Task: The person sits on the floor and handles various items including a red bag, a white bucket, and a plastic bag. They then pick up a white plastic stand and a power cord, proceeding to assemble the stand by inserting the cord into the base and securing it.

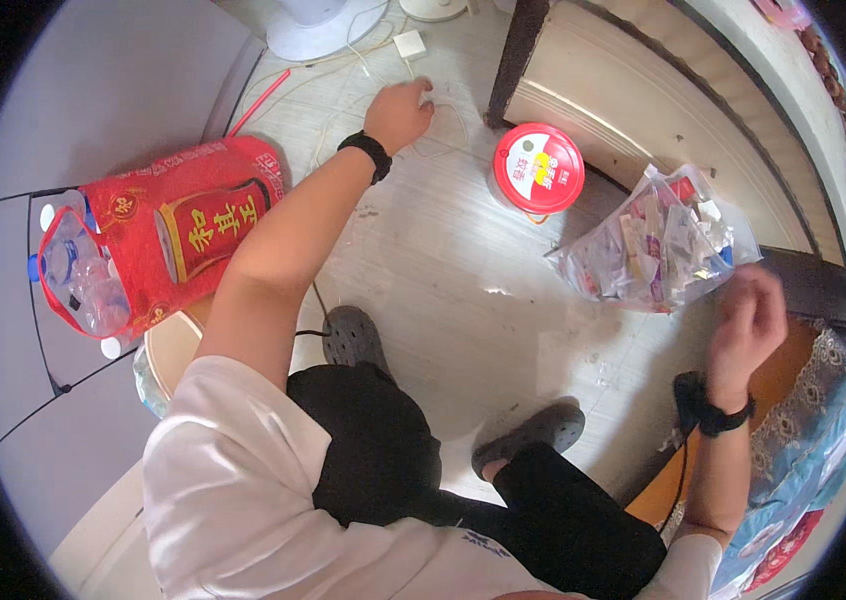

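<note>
Left hand (399, 112): fingers curled on thin white cable (363, 62), far floor edge | Right hand (749, 322): fingers loosely bent, seemingly empty, beside clear plastic bag of sachets (655, 243) | Cable: light, limp; pinch along its length

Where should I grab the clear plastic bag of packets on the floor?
Take the clear plastic bag by its crumpled open top at the right end, next to the right hand. Come from the right and above: the bag lies slumped on its side, packets filling the left, so the loose film at the mouth probably pinches easiest.
</note>
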{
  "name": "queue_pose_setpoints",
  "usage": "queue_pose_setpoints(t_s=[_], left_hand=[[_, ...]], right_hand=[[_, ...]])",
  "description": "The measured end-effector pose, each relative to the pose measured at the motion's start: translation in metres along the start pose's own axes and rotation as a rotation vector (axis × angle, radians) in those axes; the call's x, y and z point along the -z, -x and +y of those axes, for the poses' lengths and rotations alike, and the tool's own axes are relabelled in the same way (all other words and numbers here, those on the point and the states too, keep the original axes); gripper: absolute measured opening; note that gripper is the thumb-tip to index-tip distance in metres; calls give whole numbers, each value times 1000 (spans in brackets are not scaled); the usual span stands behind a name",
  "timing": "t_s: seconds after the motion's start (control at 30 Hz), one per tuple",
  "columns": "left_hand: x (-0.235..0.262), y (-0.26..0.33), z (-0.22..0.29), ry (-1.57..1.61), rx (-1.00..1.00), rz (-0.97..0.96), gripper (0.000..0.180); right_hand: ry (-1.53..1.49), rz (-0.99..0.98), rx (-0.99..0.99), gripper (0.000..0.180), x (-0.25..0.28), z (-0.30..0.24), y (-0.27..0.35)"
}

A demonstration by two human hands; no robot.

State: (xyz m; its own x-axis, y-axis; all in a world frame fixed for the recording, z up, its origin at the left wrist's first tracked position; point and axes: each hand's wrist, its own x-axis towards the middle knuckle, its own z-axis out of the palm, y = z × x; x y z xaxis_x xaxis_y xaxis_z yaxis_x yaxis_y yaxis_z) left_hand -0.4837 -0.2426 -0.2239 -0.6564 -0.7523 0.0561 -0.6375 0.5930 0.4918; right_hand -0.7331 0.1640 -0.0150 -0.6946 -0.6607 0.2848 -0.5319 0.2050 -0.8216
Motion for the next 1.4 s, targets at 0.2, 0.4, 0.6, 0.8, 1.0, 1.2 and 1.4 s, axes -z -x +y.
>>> queue_pose_setpoints(t_s=[0.2, 0.4, 0.6, 0.8, 1.0, 1.2, 1.4], left_hand=[[-68, 12, -36, -384, 201, -326, 71], [-82, 11, -42, -106, 298, -361, 43], [-63, 41, -28, 368, 381, -214, 17], [-11, 60, -6, 578, 170, 347, 15], [53, 63, 50, 687, -71, 503, 17], [87, 80, 85, 1037, 21, 448, 22], [94, 82, 83, 1024, -42, 536, 20]], right_hand=[[-116, -442, -21, 9, -61, -44, 29], [-161, -589, -255, 11, -86, -31, 52], [-175, -674, -375, 12, -112, -13, 55], [-279, -777, -329, 15, -148, 8, 49], [-256, -711, -143, 23, -168, 8, 35], [-254, -756, -160, 23, -172, -1, 27], [-240, -767, -172, 20, -174, 3, 32]])
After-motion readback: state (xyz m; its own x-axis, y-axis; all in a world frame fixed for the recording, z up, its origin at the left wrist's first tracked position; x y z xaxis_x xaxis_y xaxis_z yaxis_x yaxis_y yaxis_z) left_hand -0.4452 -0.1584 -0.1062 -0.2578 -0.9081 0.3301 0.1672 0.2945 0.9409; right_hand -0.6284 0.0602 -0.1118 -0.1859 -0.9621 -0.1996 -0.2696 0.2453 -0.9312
